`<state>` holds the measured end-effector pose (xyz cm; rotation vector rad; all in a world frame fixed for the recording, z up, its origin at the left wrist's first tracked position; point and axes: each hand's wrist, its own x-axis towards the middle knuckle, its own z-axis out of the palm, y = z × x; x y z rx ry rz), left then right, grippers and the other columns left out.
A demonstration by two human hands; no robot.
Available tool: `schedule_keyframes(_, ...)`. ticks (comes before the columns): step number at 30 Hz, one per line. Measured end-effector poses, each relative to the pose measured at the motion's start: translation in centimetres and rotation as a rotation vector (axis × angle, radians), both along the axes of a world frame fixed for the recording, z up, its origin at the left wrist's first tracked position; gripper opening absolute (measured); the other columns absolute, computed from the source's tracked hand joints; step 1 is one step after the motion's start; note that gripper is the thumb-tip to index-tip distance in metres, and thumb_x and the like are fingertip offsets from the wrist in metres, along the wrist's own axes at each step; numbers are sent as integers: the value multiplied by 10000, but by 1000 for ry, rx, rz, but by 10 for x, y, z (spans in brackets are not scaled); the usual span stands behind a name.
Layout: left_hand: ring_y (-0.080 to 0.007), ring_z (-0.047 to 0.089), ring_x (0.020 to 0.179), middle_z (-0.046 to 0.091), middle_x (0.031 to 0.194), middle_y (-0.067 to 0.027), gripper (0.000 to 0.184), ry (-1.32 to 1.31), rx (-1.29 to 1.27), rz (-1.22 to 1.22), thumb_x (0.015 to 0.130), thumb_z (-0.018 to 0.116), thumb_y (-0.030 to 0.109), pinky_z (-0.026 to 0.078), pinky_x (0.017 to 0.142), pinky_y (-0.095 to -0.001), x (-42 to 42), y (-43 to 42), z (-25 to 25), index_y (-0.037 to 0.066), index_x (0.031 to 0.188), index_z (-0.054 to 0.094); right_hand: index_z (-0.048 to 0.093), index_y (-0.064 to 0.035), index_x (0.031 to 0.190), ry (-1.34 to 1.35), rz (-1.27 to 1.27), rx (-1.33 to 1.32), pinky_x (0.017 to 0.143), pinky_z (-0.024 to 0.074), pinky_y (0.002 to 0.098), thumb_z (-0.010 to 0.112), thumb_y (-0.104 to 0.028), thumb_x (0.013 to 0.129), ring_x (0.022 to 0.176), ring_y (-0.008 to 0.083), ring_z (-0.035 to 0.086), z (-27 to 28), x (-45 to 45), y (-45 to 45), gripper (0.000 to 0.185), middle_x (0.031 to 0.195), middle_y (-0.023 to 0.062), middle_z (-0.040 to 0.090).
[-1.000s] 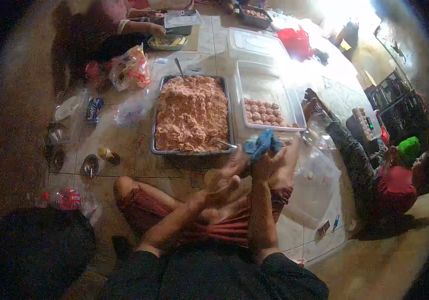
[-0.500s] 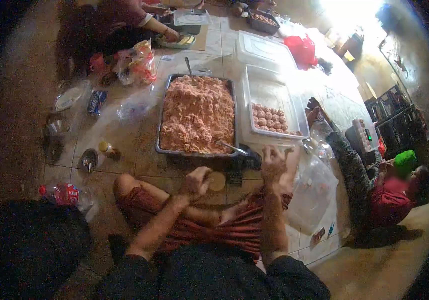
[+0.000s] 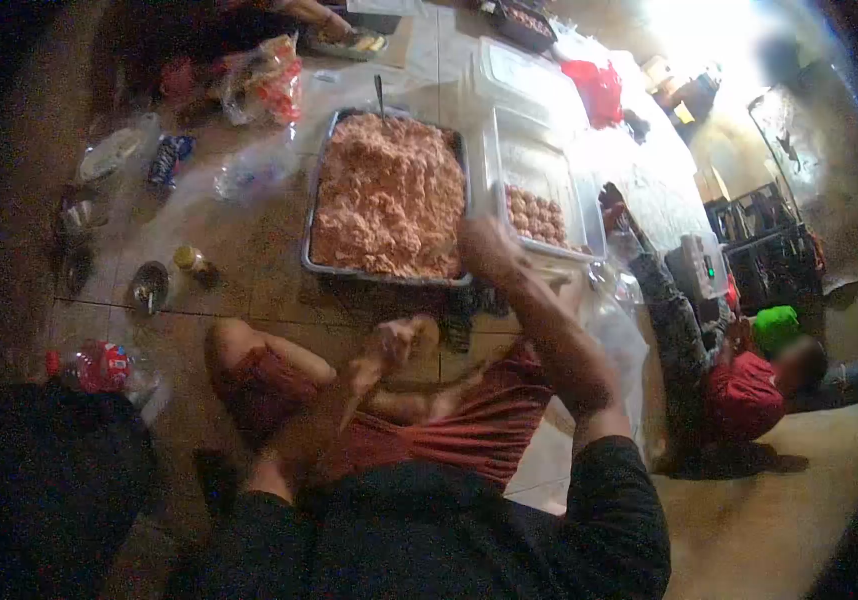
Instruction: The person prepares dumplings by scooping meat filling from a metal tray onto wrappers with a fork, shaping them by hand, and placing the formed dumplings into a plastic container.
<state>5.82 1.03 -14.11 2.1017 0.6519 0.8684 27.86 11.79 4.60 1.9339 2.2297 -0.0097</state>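
Blurred by motion, my right hand [image 3: 492, 247] is at the front right corner of a dark tray [image 3: 389, 276] heaped with pinkish ground meat [image 3: 389, 200]. It covers the spot where a spoon handle lay, and its fingers are smeared. Lower down, above my crossed legs, my left hand [image 3: 396, 340] is closed on a round, pale, flat piece [image 3: 425, 338] whose kind I cannot make out. A second spoon [image 3: 380, 95] stands upright at the tray's far edge. Right of the tray, a clear plastic box [image 3: 511, 125] holds rows of meatballs [image 3: 536, 215] at its near end.
A clear lid [image 3: 524, 70] lies behind the box, near a red bag [image 3: 597, 92]. Jars, wrappers and a bottle [image 3: 99, 366] lie to the left. Another person [image 3: 749, 395] is low at the right; a further person's hand [image 3: 334, 27] works over a plate at the back.
My right hand has moved up and left, from below the box to the tray's corner over the spoon handle. My left hand stays low with the pale piece. The camera view has shifted slightly.
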Motion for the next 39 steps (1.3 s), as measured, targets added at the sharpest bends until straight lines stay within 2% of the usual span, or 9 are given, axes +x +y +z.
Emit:
schedule_keyframes(4,-296,648,661,676,810,-188,290,-100,19,12,917,605,248,533,621,-401,-2,11,-11,-5,1029,692,641,-90,1223,50,325,409,815,499,470,669,-196,851,958,255,655,66,5,-4,387,967,75,692)
schedule_keyframes(6,-298,648,673,674,825,-187,294,-100,4,-1,916,609,252,533,629,-403,-2,12,4,-3,1039,688,664,-78,1124,-104,171,166,934,453,536,659,-220,863,975,314,667,110,-16,-1,297,1038,100,686)
schedule_keyframes(12,-304,647,745,663,912,-183,335,-22,-138,-89,908,629,278,531,677,-415,-2,1,8,7,1102,660,659,-99,1100,-52,64,262,754,538,445,616,-292,955,996,339,644,-15,26,12,245,1118,144,648)
schedule_keyframes(16,-309,647,794,655,971,-181,371,10,-201,-133,902,642,295,530,709,-422,1,-10,9,14,1144,641,677,-129,1086,33,635,710,926,479,484,652,-235,891,1032,322,644,13,-2,-38,223,1139,118,643)
schedule_keyframes(19,-312,646,830,650,1014,-179,401,9,-225,-154,898,652,308,529,733,-428,1,-10,9,19,1175,627,683,-142,1068,162,582,215,1014,405,490,645,-205,870,1061,294,639,43,14,-13,211,1137,91,649)
schedule_keyframes(23,-316,646,878,642,1072,-176,445,7,-242,-165,893,665,325,528,765,-436,2,-12,11,26,1217,609,665,-133,981,-107,218,420,988,398,495,593,-136,889,988,284,624,59,20,36,116,973,65,647)
schedule_keyframes(25,-319,645,902,638,1102,-175,468,8,-251,-167,890,672,334,527,781,-440,3,-11,12,29,1238,599,648,-127,948,-59,339,604,949,407,491,587,-130,891,951,272,608,38,19,42,83,911,64,628)
schedule_keyframes(31,-325,644,974,627,1189,-171,541,9,-276,-173,882,692,359,525,829,-452,2,-11,10,39,1301,572,677,-122,942,-60,569,-139,1038,387,487,674,-109,839,1050,235,636,77,-20,10,104,1014,52,685)
schedule_keyframes(39,-334,643,1071,611,1305,-166,643,-40,-354,-257,871,719,394,523,893,-467,-5,-5,-18,52,1385,535,649,-64,1056,-214,268,257,961,484,459,619,-175,882,989,303,652,31,17,76,209,1001,141,682)
